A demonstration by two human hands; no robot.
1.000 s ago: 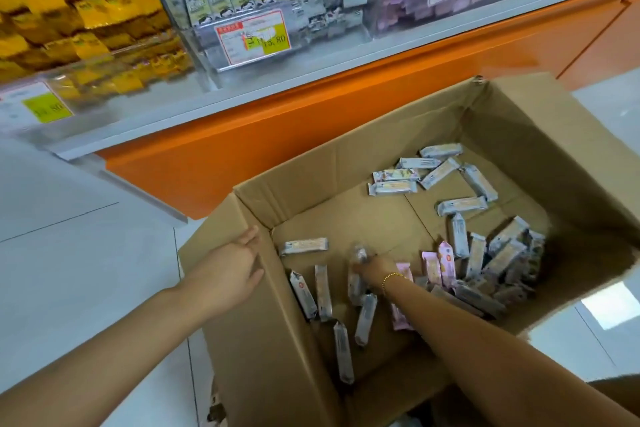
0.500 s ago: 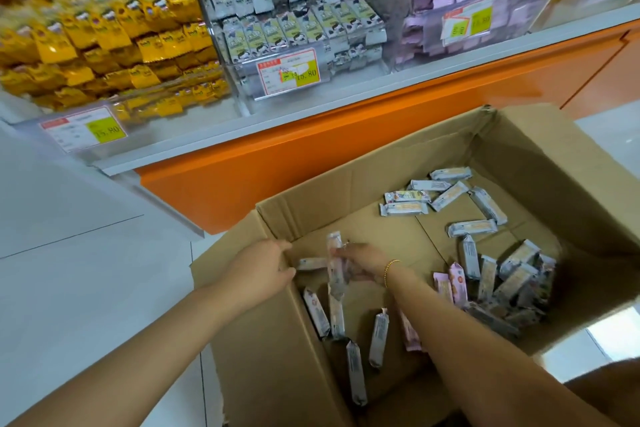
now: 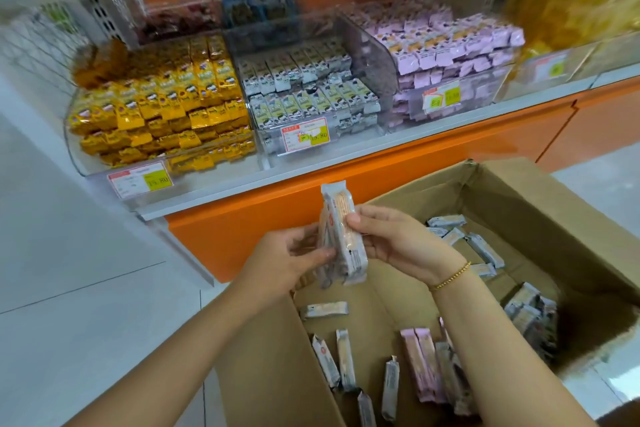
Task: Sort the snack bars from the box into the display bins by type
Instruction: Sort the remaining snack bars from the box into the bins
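Above the near-left corner of the open cardboard box [image 3: 540, 215], both my hands hold a small upright bunch of white-wrapped snack bars [image 3: 341, 234]. My left hand [image 3: 287, 260] grips the bunch from the left and my right hand [image 3: 398, 243] pinches it from the right. Several white bars [image 3: 323, 309] and a few pink bars [image 3: 420, 364] lie loose on the box floor. On the shelf behind stand clear bins: yellow packs [image 3: 162, 111], white packs [image 3: 308, 87] and pink packs [image 3: 446, 42].
The bins rest on a grey shelf [image 3: 242, 180] above an orange base panel [image 3: 381, 177]. Price tags [image 3: 304, 137] hang on the bin fronts. More goods fill a higher shelf. White tiled floor [image 3: 76, 270] lies to the left of the box.
My right hand came up out of the box with white bars. My left hand left the box edge and joined it on the bunch. The view tilted up to the bins.
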